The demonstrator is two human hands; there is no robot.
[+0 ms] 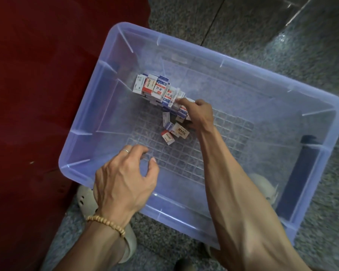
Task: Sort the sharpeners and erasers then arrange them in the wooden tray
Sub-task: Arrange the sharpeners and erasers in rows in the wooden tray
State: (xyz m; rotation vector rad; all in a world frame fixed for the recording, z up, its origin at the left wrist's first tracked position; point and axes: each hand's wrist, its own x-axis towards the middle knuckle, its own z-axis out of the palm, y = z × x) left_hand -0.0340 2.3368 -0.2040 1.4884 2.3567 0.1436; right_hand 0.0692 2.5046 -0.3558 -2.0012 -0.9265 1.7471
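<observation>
A translucent blue plastic bin [82,106] sits on the floor. Inside, a packed cluster of wrapped erasers [155,88] leans near the far left wall, and several loose erasers [174,132] lie on the ribbed bottom. My right hand [199,113] reaches into the bin and pinches an eraser [183,100] at the edge of the cluster, with more erasers tucked under its fingers. My left hand [125,177] hovers over the near left part of the bin, fingers loosely curled and holding nothing. No sharpeners and no wooden tray are in view.
A dark red surface [37,85] borders the bin on the left. Speckled grey stone floor [252,26] surrounds it. Pale clog shoes [86,200] show below the bin's near edge. A dark object [294,173] lies behind the bin's right wall.
</observation>
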